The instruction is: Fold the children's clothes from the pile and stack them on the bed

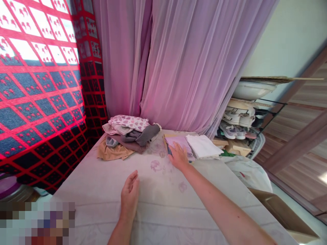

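My right hand point(180, 157) rests with spread fingers on a folded lilac cloth point(184, 140), which lies on top of other folded fabric with yellowish and dark blue edges. Right beside it is a stack of folded white cloth point(203, 146). Nearer to me, my left hand point(129, 190) is held over the table point(158, 194), palm turned inward, fingers extended and slightly bent, with nothing in it. Farther back on the left sits a loose heap of clothes: a heart-print garment point(131, 122) on top, a grey piece point(148, 134), and a tan one point(112, 151) underneath.
Purple curtains point(178, 68) hang behind the table; a red-and-black patterned cloth point(51, 88) covers the left side. To the right stand a shoe rack with sneakers point(230, 131) and a white basin point(252, 90), a pale plastic bag point(247, 172) and a cardboard box point(283, 211).
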The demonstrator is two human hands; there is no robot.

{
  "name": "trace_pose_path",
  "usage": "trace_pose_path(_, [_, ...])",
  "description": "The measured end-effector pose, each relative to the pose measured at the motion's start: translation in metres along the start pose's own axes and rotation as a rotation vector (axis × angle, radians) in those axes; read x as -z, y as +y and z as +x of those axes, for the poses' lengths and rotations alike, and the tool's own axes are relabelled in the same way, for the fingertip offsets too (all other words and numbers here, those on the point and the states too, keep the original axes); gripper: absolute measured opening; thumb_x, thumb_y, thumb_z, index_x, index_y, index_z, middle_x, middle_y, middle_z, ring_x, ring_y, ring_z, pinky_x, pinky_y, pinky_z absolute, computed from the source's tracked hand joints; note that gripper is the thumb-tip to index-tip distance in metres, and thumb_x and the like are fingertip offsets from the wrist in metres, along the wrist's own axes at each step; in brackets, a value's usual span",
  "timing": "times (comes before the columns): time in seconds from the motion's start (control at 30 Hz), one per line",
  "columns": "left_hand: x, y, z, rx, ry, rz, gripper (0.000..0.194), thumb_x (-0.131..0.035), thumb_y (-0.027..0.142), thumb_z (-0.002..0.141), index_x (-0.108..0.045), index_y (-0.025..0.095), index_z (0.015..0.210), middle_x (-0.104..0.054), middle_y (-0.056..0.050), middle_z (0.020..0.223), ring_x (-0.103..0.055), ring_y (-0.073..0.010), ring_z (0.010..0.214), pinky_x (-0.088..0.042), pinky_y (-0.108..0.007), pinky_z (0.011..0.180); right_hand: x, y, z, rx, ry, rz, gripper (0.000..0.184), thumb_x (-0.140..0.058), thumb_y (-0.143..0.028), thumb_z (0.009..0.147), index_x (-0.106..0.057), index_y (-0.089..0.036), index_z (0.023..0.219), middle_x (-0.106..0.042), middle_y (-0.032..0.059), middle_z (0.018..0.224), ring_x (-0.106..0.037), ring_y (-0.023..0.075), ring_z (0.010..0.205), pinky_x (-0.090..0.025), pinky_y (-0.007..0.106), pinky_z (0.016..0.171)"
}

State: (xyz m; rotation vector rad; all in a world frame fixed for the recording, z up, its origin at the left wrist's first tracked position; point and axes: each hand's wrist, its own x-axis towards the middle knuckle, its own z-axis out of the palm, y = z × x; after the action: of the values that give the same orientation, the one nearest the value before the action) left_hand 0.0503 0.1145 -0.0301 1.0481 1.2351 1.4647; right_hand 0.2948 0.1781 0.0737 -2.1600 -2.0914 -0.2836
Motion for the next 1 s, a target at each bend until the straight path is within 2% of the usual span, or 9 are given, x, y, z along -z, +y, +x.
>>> trace_pose_path(0.17, [0.009,0.015,0.007,0.159,0.058,-0.279,0.03,-0.06,0.036,0.085,-0.063,0.022,0.111,-0.06,-0.01,0.133,-0.059,-0.0252,0.122,-0.055,-0.04,0.095,0.03,-0.072,0.036,0.284,-0.003,0.068,0.059,-0.044,-0.021,0.09,-0.038,-0.022,0.148,-0.018,0.0102,0.162,-0.055,0.0265,0.122,-0.044,0.041,0.1])
trace_pose_path(0.3, [0.017,0.024,0.011,0.279,0.056,-0.449,0.025,-0.054,0.029,0.086,-0.061,0.023,0.109,-0.06,-0.009,0.133,-0.061,-0.0229,0.119,-0.056,-0.043,0.096,0.036,-0.117,0.068,0.334,-0.053,0.076,0.067,-0.046,-0.019,0.087,-0.029,-0.031,0.151,-0.01,0.0028,0.164,-0.061,0.0254,0.114,-0.05,0.038,0.092])
trace_pose_path(0.4, [0.021,0.028,0.013,0.324,0.026,-0.519,0.027,-0.054,0.031,0.086,-0.061,0.024,0.111,-0.06,-0.008,0.134,-0.061,-0.0222,0.119,-0.055,-0.043,0.097,0.029,-0.13,0.081,0.303,-0.118,0.101,0.077,-0.052,-0.015,0.084,-0.024,-0.03,0.153,-0.025,0.0083,0.16,-0.06,0.026,0.117,-0.048,0.036,0.094])
trace_pose_path(0.47, [0.022,0.028,0.013,0.329,0.019,-0.539,0.028,-0.055,0.031,0.085,-0.062,0.024,0.111,-0.061,-0.009,0.133,-0.061,-0.0229,0.119,-0.054,-0.044,0.098,0.025,-0.132,0.086,0.24,-0.146,0.123,0.076,-0.056,-0.015,0.082,-0.029,-0.025,0.152,-0.046,0.0139,0.147,-0.062,0.0271,0.112,-0.048,0.037,0.093])
trace_pose_path(0.57, [0.022,0.027,0.013,0.348,0.028,-0.574,0.028,-0.056,0.029,0.085,-0.064,0.024,0.111,-0.062,-0.009,0.132,-0.061,-0.0235,0.12,-0.054,-0.045,0.098,0.028,-0.126,0.092,0.157,-0.135,0.169,0.048,-0.06,-0.025,0.083,-0.058,-0.02,0.131,-0.067,0.0153,0.119,-0.065,0.0287,0.105,-0.049,0.039,0.09])
trace_pose_path(0.67, [0.021,0.029,0.013,0.365,0.011,-0.571,0.026,-0.055,0.028,0.087,-0.064,0.025,0.111,-0.061,-0.008,0.133,-0.06,-0.0225,0.121,-0.053,-0.044,0.099,0.049,-0.112,0.108,0.076,-0.052,0.259,0.029,-0.05,-0.035,0.09,-0.071,-0.022,0.107,-0.072,0.0112,0.109,-0.065,0.0265,0.103,-0.048,0.037,0.088])
trace_pose_path(0.8, [0.018,0.038,0.012,0.451,0.066,-0.684,0.022,-0.053,0.023,0.088,-0.066,0.023,0.106,-0.06,-0.007,0.134,-0.062,-0.0197,0.116,-0.053,-0.042,0.098,0.093,-0.087,0.137,-0.047,0.13,0.432,0.043,-0.031,-0.037,0.096,-0.065,-0.02,0.116,-0.072,0.0057,0.096,-0.066,0.0187,0.089,-0.05,0.029,0.077])
trace_pose_path(0.9, [0.017,0.047,0.01,0.493,0.113,-0.762,0.022,-0.052,0.018,0.088,-0.069,0.02,0.101,-0.063,-0.007,0.13,-0.065,-0.0181,0.109,-0.053,-0.041,0.099,0.123,-0.071,0.148,-0.18,0.346,0.953,0.036,-0.042,-0.043,0.09,-0.068,-0.019,0.097,-0.062,-0.0026,0.064,-0.058,0.0139,0.058,-0.047,0.024,0.058])
trace_pose_path(1.0, [0.017,0.053,0.009,0.508,0.128,-0.8,0.023,-0.051,0.015,0.089,-0.07,0.019,0.1,-0.066,-0.007,0.124,-0.066,-0.0162,0.102,-0.053,-0.039,0.099,0.144,-0.058,0.145,-0.23,0.469,1.514,0.022,-0.06,-0.043,0.076,-0.062,-0.022,0.073,-0.048,-0.008,0.05,-0.048,0.0116,0.048,-0.043,0.023,0.05])
